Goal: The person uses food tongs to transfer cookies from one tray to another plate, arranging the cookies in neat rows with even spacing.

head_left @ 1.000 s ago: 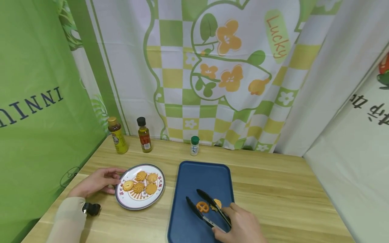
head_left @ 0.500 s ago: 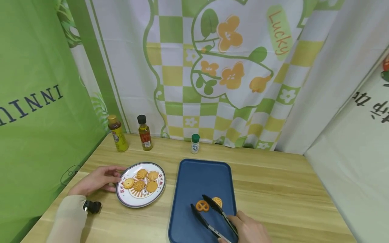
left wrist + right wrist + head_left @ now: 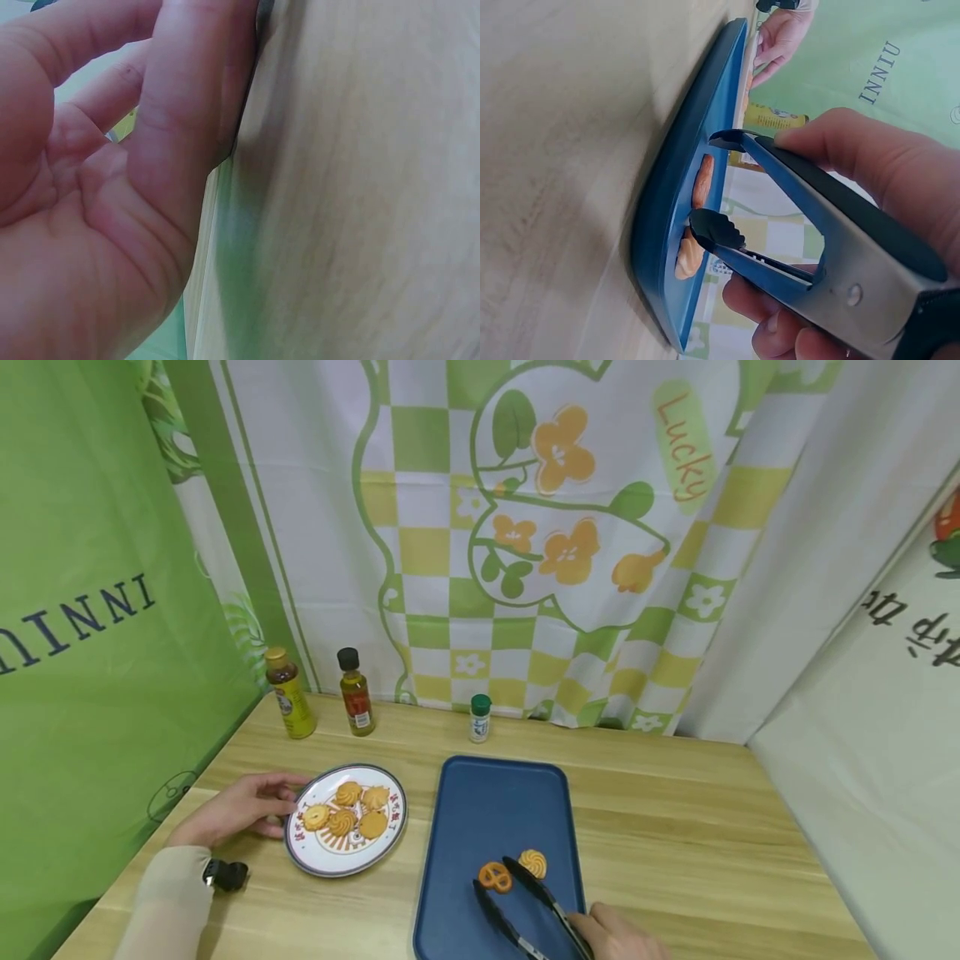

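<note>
My left hand grips the left rim of a white plate with a dark edge, which holds several golden cookies. In the left wrist view its fingers are curved, and the plate is mostly hidden. My right hand holds black-tipped metal tongs, their jaws apart over a blue tray. A pretzel-shaped cookie lies on the tray right at the tong tips. Close beside it, to the right, is a swirled cookie. Nothing is pinched between the jaws.
Along the back of the wooden table stand a yellow bottle, an oil bottle with a black cap, and a small green-capped shaker. A patterned curtain hangs behind, and a green cloth covers the left side.
The tongs have drawn back to the lower right, so the swirled cookie shows fully. The pretzel-shaped cookie has shifted slightly toward the lower left. The left hand and plate have stayed in place.
</note>
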Demonstrator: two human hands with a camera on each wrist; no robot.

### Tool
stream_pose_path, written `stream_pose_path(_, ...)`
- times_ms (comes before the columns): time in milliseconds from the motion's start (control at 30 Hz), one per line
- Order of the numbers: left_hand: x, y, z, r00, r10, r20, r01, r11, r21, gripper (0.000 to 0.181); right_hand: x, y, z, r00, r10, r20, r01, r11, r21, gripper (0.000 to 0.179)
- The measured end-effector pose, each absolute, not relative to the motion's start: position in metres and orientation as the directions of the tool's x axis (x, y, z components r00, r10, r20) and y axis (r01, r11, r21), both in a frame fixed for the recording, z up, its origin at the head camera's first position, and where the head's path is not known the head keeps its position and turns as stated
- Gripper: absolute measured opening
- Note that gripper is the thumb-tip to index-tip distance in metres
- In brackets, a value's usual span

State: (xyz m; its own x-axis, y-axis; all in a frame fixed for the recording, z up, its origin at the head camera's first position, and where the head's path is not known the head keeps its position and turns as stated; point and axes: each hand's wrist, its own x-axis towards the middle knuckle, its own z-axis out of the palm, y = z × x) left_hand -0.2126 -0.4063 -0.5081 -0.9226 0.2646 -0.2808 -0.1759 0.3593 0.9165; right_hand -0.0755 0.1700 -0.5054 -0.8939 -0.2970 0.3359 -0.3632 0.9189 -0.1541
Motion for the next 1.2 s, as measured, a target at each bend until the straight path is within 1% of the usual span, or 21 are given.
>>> stream_pose_path(33,-0.212,-0.406,-0.508,-0.923,0.263,-0.281,-0.177,0.36,0.916,0.066,-0.074,0.17,-0.506,-0.883,-0.302,0.36,-0.372,0.917,-0.142,0.061)
stream_pose_path(100,-0.212,-0.407,-0.508,-0.924,0.258,-0.283,-0.18,0.36,0.916,0.066,-0.073,0.171,-0.506,-0.881,-0.301,0.365,-0.372,0.918,-0.14,0.061)
stream_pose_path(300,-0.212,-0.408,-0.508,-0.925,0.254,-0.284,-0.182,0.36,0.915,0.066,-0.073,0.172,-0.506,-0.917,-0.29,0.272,-0.34,0.927,-0.157,0.058)
stream_pose_path(500,-0.213,-0.408,-0.508,-0.922,0.259,-0.287,-0.184,0.36,0.915,0.067,-0.074,0.173,-0.505,-0.918,-0.283,0.278,-0.338,0.925,-0.175,0.055)
stream_pose_path(633,-0.212,-0.408,-0.508,-0.922,0.257,-0.288,-0.186,0.356,0.916,0.067,-0.075,0.173,-0.504,-0.918,-0.285,0.275,-0.34,0.923,-0.181,0.056)
stream_pose_path(733,-0.211,-0.408,-0.508,-0.923,0.256,-0.286,-0.187,0.352,0.917,0.067,-0.077,0.173,-0.502,-0.931,-0.286,0.228,-0.33,0.926,-0.184,0.059)
stream_pose_path(800,-0.211,-0.408,-0.509,-0.923,0.257,-0.286,-0.187,0.35,0.918,0.067,-0.079,0.173,-0.501,-0.943,-0.282,0.174,-0.314,0.928,-0.199,0.061)
stream_pose_path(867,-0.212,-0.408,-0.51,-0.924,0.255,-0.287,-0.188,0.351,0.917,0.066,-0.082,0.173,-0.499,-0.954,-0.279,0.105,-0.296,0.929,-0.222,0.064)
stream_pose_path(1000,-0.212,-0.407,-0.51,-0.925,0.253,-0.285,-0.184,0.357,0.916,0.067,-0.088,0.172,-0.495,-0.959,-0.284,0.013,-0.276,0.921,-0.275,0.066)
stream_pose_path(1067,-0.212,-0.407,-0.509,-0.925,0.253,-0.284,-0.183,0.36,0.915,0.067,-0.091,0.171,-0.493,-0.956,-0.292,-0.007,-0.277,0.915,-0.293,0.064)
stream_pose_path(1200,-0.211,-0.406,-0.508,-0.925,0.251,-0.284,-0.185,0.356,0.916,0.067,-0.094,0.166,-0.488,-0.945,-0.326,-0.012,-0.308,0.905,-0.292,0.06)
